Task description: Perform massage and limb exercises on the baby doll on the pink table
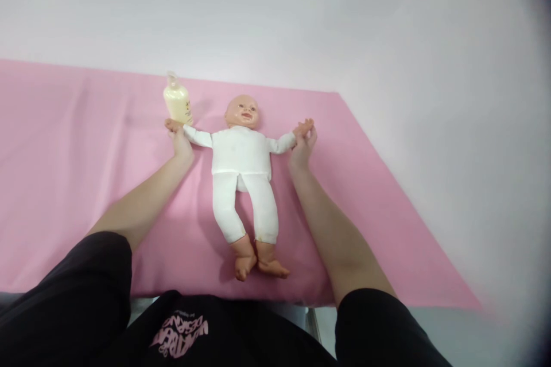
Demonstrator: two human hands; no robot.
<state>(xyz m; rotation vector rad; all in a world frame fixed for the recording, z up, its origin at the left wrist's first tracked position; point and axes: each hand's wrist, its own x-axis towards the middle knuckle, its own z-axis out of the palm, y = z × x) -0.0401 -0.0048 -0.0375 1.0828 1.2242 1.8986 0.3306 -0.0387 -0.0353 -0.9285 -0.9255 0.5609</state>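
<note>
Pinning the baby doll (241, 166) flat on its back mid pink sheet (64, 155), left hand (179, 139) and right hand (303, 146) each clamp a wrist, bottle (177, 104) at 11 o'clock.

A soft-bodied baby doll (241, 172) wears a plain white one-piece suit, with its bare head, hands and feet in a peachy flesh tone and a reddish mouth. It lies on a flat pink cloth-covered counter (77, 143) — one even, unpatterned pink. At about eleven o'clock from the doll's head stands a small pale-yellow plastic bottle (176, 102) with a clear top and faint darker marks on its side. The wall (387, 23) behind is plain off-white. The black sleeves (81, 292) and black shirt front (189, 327) carry pink lettering — on the chest only.
</note>
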